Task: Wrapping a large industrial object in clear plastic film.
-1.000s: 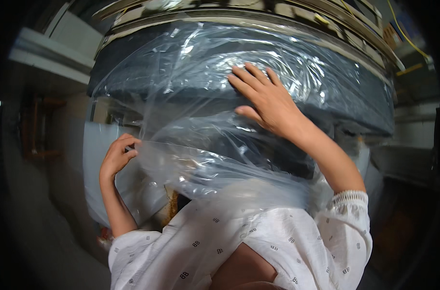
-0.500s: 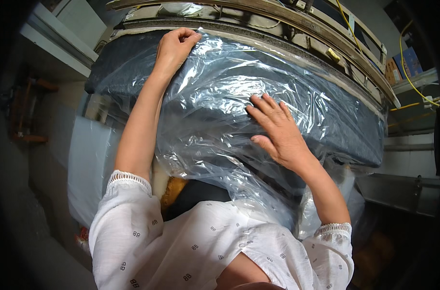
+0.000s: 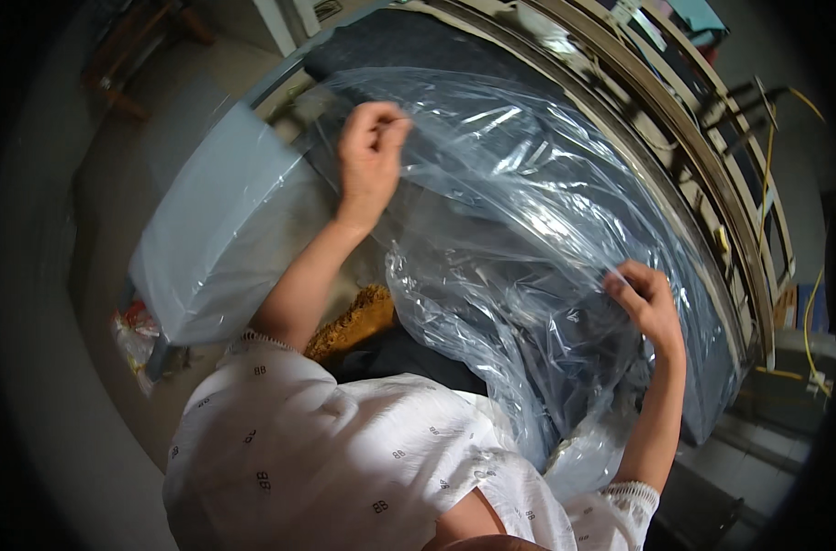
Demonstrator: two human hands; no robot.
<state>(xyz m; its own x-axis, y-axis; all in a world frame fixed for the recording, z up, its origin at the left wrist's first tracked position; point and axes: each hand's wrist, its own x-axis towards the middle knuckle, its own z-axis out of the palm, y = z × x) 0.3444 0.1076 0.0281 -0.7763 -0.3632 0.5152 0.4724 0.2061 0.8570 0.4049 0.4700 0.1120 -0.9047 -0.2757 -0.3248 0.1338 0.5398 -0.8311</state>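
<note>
A clear plastic sheet (image 3: 528, 220) runs loose and wrinkled over a dark padded work surface (image 3: 418, 41) and hangs down toward my lap. Near the sheet's left side my left hand (image 3: 372, 165) is raised, fingers pinched on the plastic, slightly smeared by motion. My right hand (image 3: 647, 298) pinches the same sheet farther right, thumb against fingers. Between the two hands the plastic is drawn into long folds, lifted off the surface. Its lower part lies crumpled in front of me.
Long metal rails (image 3: 656, 110) of a machine curve along the far side. At left stands a stack of pale plastic sheets (image 3: 216, 220). A fuzzy mustard cushion (image 3: 353, 321) is beside my leg, a crumpled bag (image 3: 138, 340) at lower left, a yellow cord (image 3: 768, 174) at right.
My left hand has drawn back from the far edge with the plastic. My right hand, spread flat on the sheet before, has moved right and closed on it. The view has turned.
</note>
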